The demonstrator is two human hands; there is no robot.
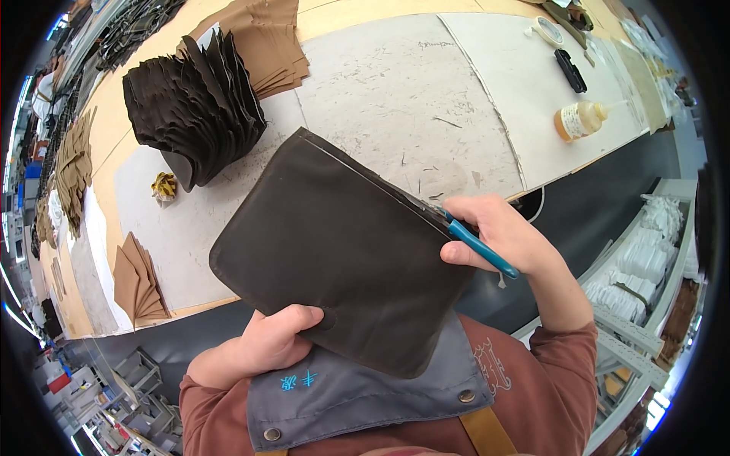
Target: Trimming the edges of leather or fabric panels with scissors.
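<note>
A dark brown, flat piece with rounded corners, leather-like (327, 228), is held up in front of me over the near edge of the table. My left hand (281, 334) grips its lower left edge, thumb on top and fingers hidden underneath. My right hand (494, 228) is closed round a teal-handled cutting tool (479, 247), like snips or scissors, whose metal end lies against the piece's upper right edge, where loose threads or a thin strip show.
The worktable (380, 83) holds a dark stacked bundle (190, 102), tan sheets (266, 45), smaller tan pieces (138, 281), a crumpled yellow wad (165, 186), a glue-like bottle (579, 120), a black tool (570, 71) and a tape roll (547, 30). A rack of white bundles (639, 258) stands right.
</note>
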